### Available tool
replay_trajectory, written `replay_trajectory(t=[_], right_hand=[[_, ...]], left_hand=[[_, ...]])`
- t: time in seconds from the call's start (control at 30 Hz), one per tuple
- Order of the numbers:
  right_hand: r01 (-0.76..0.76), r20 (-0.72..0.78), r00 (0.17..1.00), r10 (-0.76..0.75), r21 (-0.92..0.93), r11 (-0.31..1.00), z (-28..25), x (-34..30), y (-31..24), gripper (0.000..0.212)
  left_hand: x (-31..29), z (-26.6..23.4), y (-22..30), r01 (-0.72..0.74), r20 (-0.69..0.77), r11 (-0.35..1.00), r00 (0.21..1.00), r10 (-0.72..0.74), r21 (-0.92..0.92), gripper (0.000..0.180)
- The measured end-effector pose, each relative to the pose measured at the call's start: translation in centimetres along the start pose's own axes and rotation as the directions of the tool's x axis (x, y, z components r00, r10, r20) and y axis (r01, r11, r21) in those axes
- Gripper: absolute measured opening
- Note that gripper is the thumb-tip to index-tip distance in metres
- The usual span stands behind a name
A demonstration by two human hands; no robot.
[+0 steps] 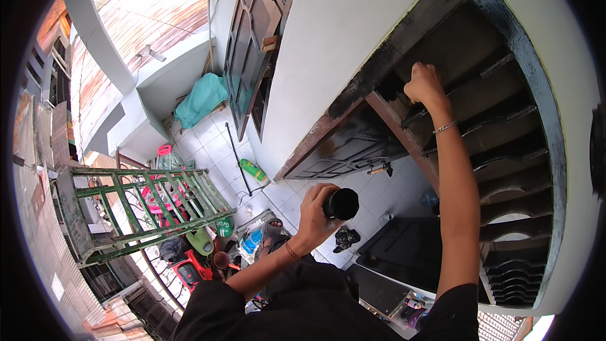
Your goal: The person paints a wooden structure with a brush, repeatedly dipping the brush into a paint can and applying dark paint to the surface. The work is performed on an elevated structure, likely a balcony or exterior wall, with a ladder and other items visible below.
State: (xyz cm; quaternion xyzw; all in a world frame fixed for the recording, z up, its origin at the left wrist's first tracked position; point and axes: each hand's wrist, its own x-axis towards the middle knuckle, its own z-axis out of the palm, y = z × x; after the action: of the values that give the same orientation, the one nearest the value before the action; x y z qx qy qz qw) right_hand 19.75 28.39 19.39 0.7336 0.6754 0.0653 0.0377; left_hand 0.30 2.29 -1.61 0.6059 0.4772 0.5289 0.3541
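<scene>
My left hand (317, 213) is wrapped round a small black cylindrical container (341, 204), held in front of my body above the floor. Its top looks dark, and I cannot make out what is inside. My right arm is stretched up to a dark slatted vent frame (435, 19) over the doorway. There my right hand (425, 84) is closed, with the fingers curled against the frame near a black patch. Whatever those fingers hold is hidden. The brown frame bar (404, 136) beside that hand meets the blackened edge.
A dark panelled door (347, 151) stands open below the frame. To the left leans a green metal ladder (145, 205). A teal cover (202, 100), a green bottle-shaped thing (252, 170) and assorted clutter lie on the white tiles. An open window (252, 44) juts from the wall.
</scene>
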Motion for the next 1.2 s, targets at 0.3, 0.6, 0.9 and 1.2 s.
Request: replay_trajectory(t=[0.3, 0.6, 0.9, 1.2], right_hand=[[0.123, -0.183, 0.973, -0.139, -0.096, 0.988, -0.3, -1.2, 0.6, 0.023], [0.072, -0.066, 0.995, -0.074, -0.035, 0.997, -2.6, -0.5, 0.9, 0.027], [0.116, -0.262, 0.957, -0.123, -0.039, 0.992, -1.8, -0.8, 0.9, 0.024], [0.109, -0.342, 0.928, -0.150, -0.136, 0.985, 0.7, 1.2, 1.0, 0.018]], left_hand=[[0.1, 0.8, 1.1, 0.015, 0.005, 0.999, 1.000, -0.015, -0.046, 0.057], [1.1, 1.0, 1.8, 0.003, -0.016, 0.998, 1.000, -0.004, -0.063, 0.055], [1.1, 0.9, 2.4, 0.014, -0.019, 0.999, 1.000, -0.015, -0.051, 0.054], [0.6, 1.1, 1.9, 0.001, -0.012, 0.997, 1.000, -0.001, -0.075, 0.053]])
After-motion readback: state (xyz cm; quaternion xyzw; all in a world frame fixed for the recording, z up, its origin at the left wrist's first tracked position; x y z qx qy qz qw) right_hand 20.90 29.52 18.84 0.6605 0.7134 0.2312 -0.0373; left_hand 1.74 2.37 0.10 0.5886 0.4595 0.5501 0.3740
